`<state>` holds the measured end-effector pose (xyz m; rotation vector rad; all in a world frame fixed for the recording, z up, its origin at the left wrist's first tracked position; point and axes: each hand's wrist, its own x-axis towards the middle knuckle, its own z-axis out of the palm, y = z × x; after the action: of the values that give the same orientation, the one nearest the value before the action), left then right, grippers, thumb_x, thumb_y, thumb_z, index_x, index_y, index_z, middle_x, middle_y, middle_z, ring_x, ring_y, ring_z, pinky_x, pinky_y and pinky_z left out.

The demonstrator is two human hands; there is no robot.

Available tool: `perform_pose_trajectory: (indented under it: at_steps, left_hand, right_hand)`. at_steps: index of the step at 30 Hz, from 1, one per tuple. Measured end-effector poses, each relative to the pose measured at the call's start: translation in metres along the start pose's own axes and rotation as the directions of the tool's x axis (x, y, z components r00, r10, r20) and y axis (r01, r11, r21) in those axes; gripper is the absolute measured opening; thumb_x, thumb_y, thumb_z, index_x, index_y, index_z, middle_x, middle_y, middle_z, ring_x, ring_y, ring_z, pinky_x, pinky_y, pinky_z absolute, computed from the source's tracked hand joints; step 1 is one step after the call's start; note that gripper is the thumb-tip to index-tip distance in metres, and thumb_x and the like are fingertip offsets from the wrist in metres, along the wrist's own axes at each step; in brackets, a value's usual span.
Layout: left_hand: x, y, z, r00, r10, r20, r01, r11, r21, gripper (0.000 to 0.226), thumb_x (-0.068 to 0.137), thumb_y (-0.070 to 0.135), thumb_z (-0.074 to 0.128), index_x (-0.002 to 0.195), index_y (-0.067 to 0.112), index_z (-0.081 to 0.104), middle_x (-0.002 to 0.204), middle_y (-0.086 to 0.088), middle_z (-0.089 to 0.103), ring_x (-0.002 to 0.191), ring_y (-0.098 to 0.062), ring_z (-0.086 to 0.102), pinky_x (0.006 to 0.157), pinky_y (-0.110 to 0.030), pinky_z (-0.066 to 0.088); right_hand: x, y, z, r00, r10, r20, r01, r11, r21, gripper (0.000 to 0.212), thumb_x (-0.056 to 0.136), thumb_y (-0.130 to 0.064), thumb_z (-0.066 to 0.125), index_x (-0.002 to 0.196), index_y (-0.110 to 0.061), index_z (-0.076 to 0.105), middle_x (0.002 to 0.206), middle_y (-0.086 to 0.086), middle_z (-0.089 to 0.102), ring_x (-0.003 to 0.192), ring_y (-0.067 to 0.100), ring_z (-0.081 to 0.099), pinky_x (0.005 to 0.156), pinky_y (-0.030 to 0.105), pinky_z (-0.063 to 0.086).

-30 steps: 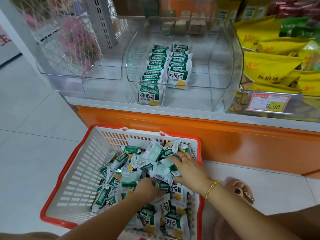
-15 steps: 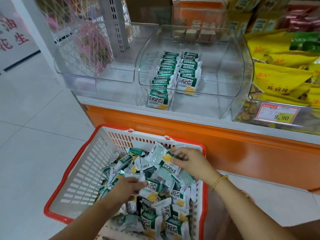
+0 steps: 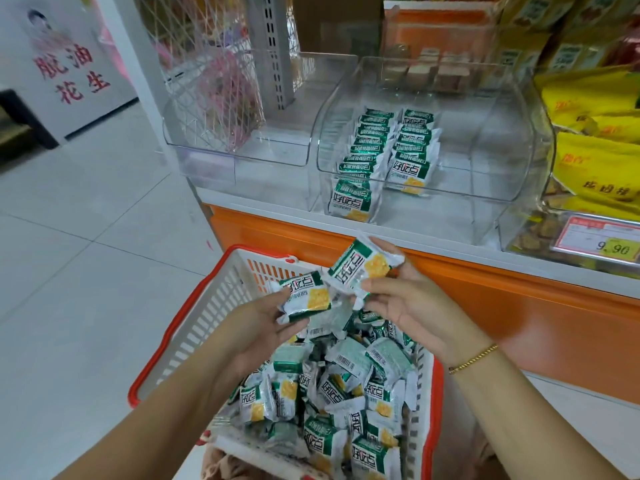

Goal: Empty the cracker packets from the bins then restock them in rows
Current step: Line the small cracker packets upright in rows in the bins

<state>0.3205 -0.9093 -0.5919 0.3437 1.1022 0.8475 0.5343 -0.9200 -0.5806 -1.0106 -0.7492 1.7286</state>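
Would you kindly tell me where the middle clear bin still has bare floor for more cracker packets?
Bare floor lies between the right row and the right wall of the middle bin, and in front of that shorter row. The left bin beside it looks bare too. Left of the left row only a thin strip shows. The basket is heaped with packets.

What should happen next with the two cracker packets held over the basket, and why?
Probably lift both up to the clear bin and stand them at the front of the right row, which stops shorter than the left row. The left hand grips the lower packet, the right hand the upper packet, both above the basket.
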Motion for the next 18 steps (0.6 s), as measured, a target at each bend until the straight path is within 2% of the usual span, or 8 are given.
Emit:
perform_pose_trajectory:
  at_steps: [2, 4, 6, 8, 12, 15, 16, 18]
  left_hand:
    - [0.001, -0.003, 0.003, 1.0, 0.02, -0.001, -0.02, 1.0, -0.011, 0.05, 0.095, 0.0, 0.049, 0.142, 0.002, 0.031, 0.154, -0.016, 0.024, 0.136, -0.038, 0.033, 0.071, -0.04, 0.053]
    - [0.001, -0.006, 0.007, 0.999, 0.048, -0.019, -0.048, 0.999, -0.001, 0.049, 0.095, -0.002, 0.049, 0.14, -0.003, 0.03, 0.14, -0.019, 0.042, 0.128, -0.035, 0.045, 0.074, -0.041, 0.054]
    - [-0.001, -0.009, 0.012, 0.996, 0.087, -0.004, -0.087, 0.995, 0.038, 0.019, 0.095, -0.001, 0.048, 0.114, -0.002, 0.046, 0.11, -0.018, 0.056, 0.099, -0.028, 0.061, 0.078, -0.04, 0.056]
    - [-0.001, -0.011, 0.016, 0.993, 0.115, 0.034, -0.118, 0.985, 0.122, 0.007, 0.096, 0.002, 0.048, 0.102, 0.0, 0.049, 0.105, -0.021, 0.058, 0.092, -0.028, 0.062, 0.073, -0.034, 0.058]
    - [0.0, -0.011, 0.026, 0.985, 0.157, 0.068, -0.167, 0.97, 0.175, 0.033, 0.099, 0.026, 0.046, 0.121, 0.004, 0.057, 0.119, -0.017, 0.065, 0.108, -0.028, 0.063, 0.095, -0.04, 0.051]
    - [-0.001, -0.007, 0.032, 0.977, 0.166, 0.135, -0.196, 0.948, 0.252, 0.076, 0.079, 0.05, 0.07, 0.136, 0.006, 0.046, 0.132, -0.016, 0.057, 0.122, -0.029, 0.055, 0.101, -0.045, 0.047]
    - [-0.001, -0.005, 0.035, 0.969, 0.179, 0.17, -0.224, 0.928, 0.297, 0.079, 0.074, 0.045, 0.077, 0.133, 0.002, 0.047, 0.133, -0.015, 0.056, 0.123, -0.027, 0.054, 0.101, -0.045, 0.047]
    - [-0.003, 0.0, 0.044, 0.951, 0.204, 0.232, -0.281, 0.885, 0.372, 0.06, 0.071, 0.031, 0.076, 0.119, 0.0, 0.058, 0.123, -0.012, 0.064, 0.116, -0.022, 0.06, 0.102, -0.044, 0.046]
  right_hand:
    - [-0.001, 0.003, 0.003, 0.998, -0.011, -0.056, 0.014, 0.998, 0.055, 0.057, 0.078, 0.006, 0.064, 0.129, -0.014, 0.05, 0.114, 0.015, 0.069, 0.101, 0.027, 0.068, 0.087, 0.037, 0.056]
    - [-0.002, 0.007, 0.007, 0.995, -0.004, -0.096, 0.005, 1.0, 0.02, 0.06, 0.073, -0.003, 0.07, 0.129, -0.01, 0.05, 0.11, 0.012, 0.071, 0.095, 0.021, 0.069, 0.081, 0.029, 0.058]
    - [-0.002, 0.013, 0.011, 0.992, 0.003, -0.124, -0.012, 0.997, -0.071, 0.057, 0.075, -0.007, 0.074, 0.128, -0.009, 0.052, 0.106, 0.009, 0.072, 0.087, 0.017, 0.07, 0.074, 0.023, 0.056]
    - [-0.002, 0.018, 0.016, 0.991, 0.005, -0.132, -0.025, 0.987, -0.156, 0.054, 0.076, -0.011, 0.076, 0.125, -0.01, 0.054, 0.105, 0.008, 0.073, 0.085, 0.017, 0.071, 0.072, 0.021, 0.055]
    - [-0.004, 0.02, 0.022, 0.989, -0.056, -0.139, 0.006, 0.941, -0.337, 0.035, 0.078, -0.017, 0.078, 0.109, -0.015, 0.062, 0.097, 0.005, 0.074, 0.08, 0.018, 0.072, 0.072, 0.023, 0.057]
    - [-0.007, 0.008, 0.022, 0.986, -0.088, -0.143, 0.011, 0.885, -0.466, 0.032, 0.077, -0.022, 0.078, 0.104, -0.015, 0.064, 0.089, 0.002, 0.073, 0.071, 0.013, 0.07, 0.066, 0.022, 0.057]
    - [-0.009, 0.002, 0.021, 0.986, -0.108, -0.126, 0.021, 0.832, -0.554, 0.03, 0.077, -0.025, 0.079, 0.102, -0.017, 0.064, 0.088, 0.0, 0.072, 0.071, 0.011, 0.069, 0.066, 0.023, 0.057]
    - [-0.013, -0.013, 0.018, 0.977, -0.19, -0.093, 0.047, 0.626, -0.778, 0.035, 0.073, -0.039, 0.079, 0.098, -0.022, 0.062, 0.088, -0.004, 0.069, 0.073, 0.011, 0.067, 0.065, 0.03, 0.057]
